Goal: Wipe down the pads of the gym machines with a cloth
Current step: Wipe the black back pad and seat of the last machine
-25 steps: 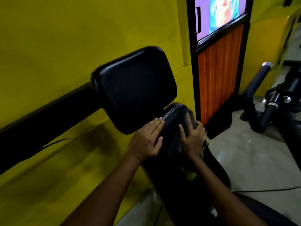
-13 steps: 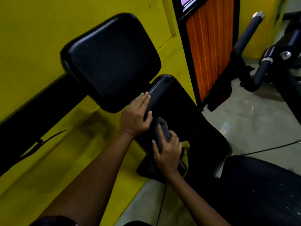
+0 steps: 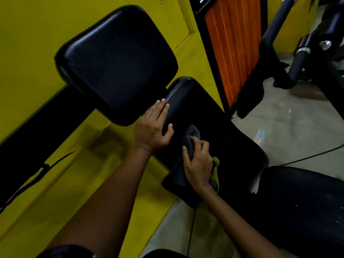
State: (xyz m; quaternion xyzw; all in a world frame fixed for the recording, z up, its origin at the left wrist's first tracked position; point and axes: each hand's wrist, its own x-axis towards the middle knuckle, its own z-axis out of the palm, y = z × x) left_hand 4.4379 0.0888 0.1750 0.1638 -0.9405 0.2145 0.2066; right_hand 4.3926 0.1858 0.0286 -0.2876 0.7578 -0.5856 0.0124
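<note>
Head view shows your right hand (image 3: 199,162) bunching the cloth (image 3: 191,135) against the back pad (image 3: 223,127), fingers curled round it; your left hand (image 3: 152,127) lies flat, fingers together, on the pad's edge. The pad's long axis runs from 11 o'clock to 5 o'clock. Risk: the loose cloth tail at 6 o'clock could slip free, and the head pad (image 3: 117,62) at 10 o'clock goes unwiped.

Yellow wall (image 3: 37,25); orange slatted door panel (image 3: 234,43); grey floor (image 3: 290,123).
</note>
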